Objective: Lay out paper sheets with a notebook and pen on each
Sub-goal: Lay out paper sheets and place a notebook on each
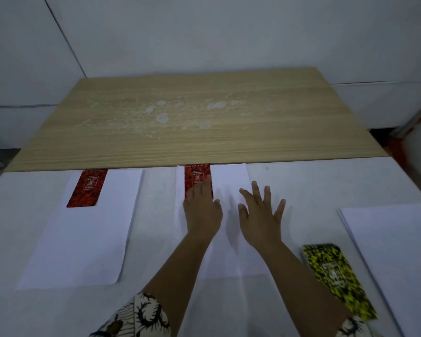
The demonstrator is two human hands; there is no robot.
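Note:
Two white paper sheets lie on the white table. The left sheet [83, 239] carries a red notebook [88, 188] at its top. The middle sheet [231, 181] carries a second red notebook [197, 177] at its top left. My left hand [202, 210] lies flat with its fingers on that notebook's lower end. My right hand [260, 212] hovers or rests with spread fingers over the middle sheet. A yellow-and-black notebook [336, 278] lies near my right forearm. No pen is visible.
A stack of white paper [394, 251] sits at the right. A wooden board [192, 122] with pale stains covers the far half of the table. White walls stand behind. A red-edged object [413, 132] leans at the far right.

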